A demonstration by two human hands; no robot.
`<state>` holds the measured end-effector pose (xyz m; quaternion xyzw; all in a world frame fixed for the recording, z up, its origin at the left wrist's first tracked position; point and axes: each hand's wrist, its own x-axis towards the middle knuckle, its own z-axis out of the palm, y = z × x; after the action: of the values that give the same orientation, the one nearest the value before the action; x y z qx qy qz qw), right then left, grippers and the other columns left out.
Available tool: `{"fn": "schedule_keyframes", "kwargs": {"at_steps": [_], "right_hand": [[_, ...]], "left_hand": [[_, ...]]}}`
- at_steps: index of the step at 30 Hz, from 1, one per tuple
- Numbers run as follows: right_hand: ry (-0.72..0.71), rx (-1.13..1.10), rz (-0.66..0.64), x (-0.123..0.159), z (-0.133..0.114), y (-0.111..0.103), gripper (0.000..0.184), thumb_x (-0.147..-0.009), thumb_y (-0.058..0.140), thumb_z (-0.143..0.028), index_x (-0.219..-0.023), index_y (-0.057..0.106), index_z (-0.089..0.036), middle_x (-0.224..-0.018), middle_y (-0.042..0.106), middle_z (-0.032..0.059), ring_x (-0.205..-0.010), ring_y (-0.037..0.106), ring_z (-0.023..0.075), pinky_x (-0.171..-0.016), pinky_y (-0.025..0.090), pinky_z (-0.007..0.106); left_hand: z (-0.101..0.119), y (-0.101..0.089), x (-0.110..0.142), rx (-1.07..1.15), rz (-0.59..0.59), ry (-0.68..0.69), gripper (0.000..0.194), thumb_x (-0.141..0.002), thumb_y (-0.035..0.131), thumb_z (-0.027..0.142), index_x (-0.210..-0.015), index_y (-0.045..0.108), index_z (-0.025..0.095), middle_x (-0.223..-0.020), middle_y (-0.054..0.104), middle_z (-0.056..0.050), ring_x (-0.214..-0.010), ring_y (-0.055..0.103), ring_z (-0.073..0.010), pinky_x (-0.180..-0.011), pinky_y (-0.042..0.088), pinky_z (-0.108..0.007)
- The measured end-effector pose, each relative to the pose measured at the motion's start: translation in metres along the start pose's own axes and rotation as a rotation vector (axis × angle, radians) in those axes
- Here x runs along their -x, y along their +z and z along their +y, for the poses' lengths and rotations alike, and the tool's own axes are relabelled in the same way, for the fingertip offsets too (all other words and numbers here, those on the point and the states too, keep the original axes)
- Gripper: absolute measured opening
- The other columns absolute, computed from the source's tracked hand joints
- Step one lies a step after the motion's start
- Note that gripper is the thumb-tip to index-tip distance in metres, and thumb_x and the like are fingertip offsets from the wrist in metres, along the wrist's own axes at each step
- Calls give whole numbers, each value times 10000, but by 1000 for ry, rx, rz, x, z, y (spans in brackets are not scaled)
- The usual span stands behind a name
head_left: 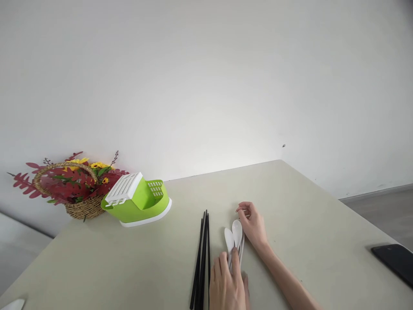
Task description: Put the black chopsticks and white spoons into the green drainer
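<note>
Two white spoons lie side by side, bowls pointing away from me: a left spoon (pixel 229 239) and a right spoon (pixel 237 230). A further white strip, perhaps another spoon (pixel 242 247), shows along their right side. My left hand (pixel 227 282) rests over the handles with fingers stretched out, one fingertip touching the right spoon; most of the handles are hidden. Just beyond the bowls, my right hand (pixel 253 221) has its fingers curled in close to the tabletop. Whether anything is between them is hidden. Several black chopsticks (pixel 202 258) lie left of my left hand.
A green and white plastic caddy (pixel 138 204) stands at the back left, beside a wicker basket (pixel 84 209) of artificial flowers. On the right edge of the table (pixel 303 215) lies a black phone (pixel 395 260). Part of a white object (pixel 16 305) shows bottom left. A wall stands behind.
</note>
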<state>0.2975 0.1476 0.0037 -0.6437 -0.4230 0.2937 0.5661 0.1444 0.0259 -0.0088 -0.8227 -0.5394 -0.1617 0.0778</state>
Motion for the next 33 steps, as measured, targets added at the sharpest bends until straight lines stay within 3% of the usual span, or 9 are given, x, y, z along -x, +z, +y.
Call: {"fn": "schedule_keyframes", "kwargs": {"at_steps": [6,11,14,18,21,23,26,29,33], "right_hand": [[8,-16,-1,-1,1,-1,269,-829,541,-420,-1006,621,-233,-921,766,52,-765,701,223,-748,528,364],[6,-40,11,0,1,-2,263,-825,566,-412,-1001,634,-230,-923,771,57,-777,708,227,-752,536,365],[9,-59,24,1,1,-2,250,-827,578,-401,-996,644,-229,-926,774,61,-803,717,234,-757,540,366],[3,-94,55,1,2,-1,255,-824,588,-408,-992,644,-224,-944,773,77,-887,722,251,-787,543,367],[-1,-114,66,0,3,0,261,-811,588,-421,-980,643,-229,-938,769,72,-894,718,252,-790,541,364],[-4,-119,67,0,4,0,261,-808,585,-419,-980,643,-232,-939,767,67,-895,717,248,-800,537,365],[-5,-117,68,0,3,1,254,-807,589,-407,-982,646,-232,-941,769,65,-894,717,248,-806,532,366],[1,-110,74,1,2,1,252,-810,591,-407,-984,646,-233,-945,769,65,-889,715,248,-799,531,366],[2,-98,74,2,0,2,252,-818,584,-415,-980,643,-231,-935,764,61,-846,698,240,-794,523,372]], "left_hand": [[-9,-13,9,61,-38,-15,682,-892,690,259,-1542,494,194,-1212,633,-156,-1069,619,-334,-923,526,-454],[-39,-40,1,80,0,69,627,-953,646,409,-1526,498,200,-1349,611,-186,-1224,592,-350,-980,517,-447],[-75,-79,-31,40,217,-22,475,-1025,528,450,-1404,561,165,-1427,548,-209,-1343,512,-375,-1084,458,-546],[-144,-137,-82,-36,465,-131,498,-1026,500,502,-1365,551,141,-1503,480,-236,-1473,388,-409,-1205,300,-647],[-199,-163,-106,-100,651,-230,540,-990,554,522,-1370,561,138,-1573,433,-252,-1522,316,-436,-1242,243,-646],[-229,-168,-113,-124,683,-284,597,-986,536,536,-1394,544,100,-1547,465,-282,-1503,351,-450,-1239,255,-650],[-254,-161,-116,-133,551,-323,639,-1001,456,535,-1435,510,70,-1534,497,-290,-1464,419,-459,-1202,315,-659],[-259,-147,-116,-162,450,-295,642,-1023,393,514,-1444,509,43,-1537,507,-292,-1487,391,-462,-1202,324,-648],[-245,-135,-123,-149,481,-224,624,-1043,393,496,-1447,514,37,-1512,531,-294,-1480,423,-431,-1221,338,-603]]}}
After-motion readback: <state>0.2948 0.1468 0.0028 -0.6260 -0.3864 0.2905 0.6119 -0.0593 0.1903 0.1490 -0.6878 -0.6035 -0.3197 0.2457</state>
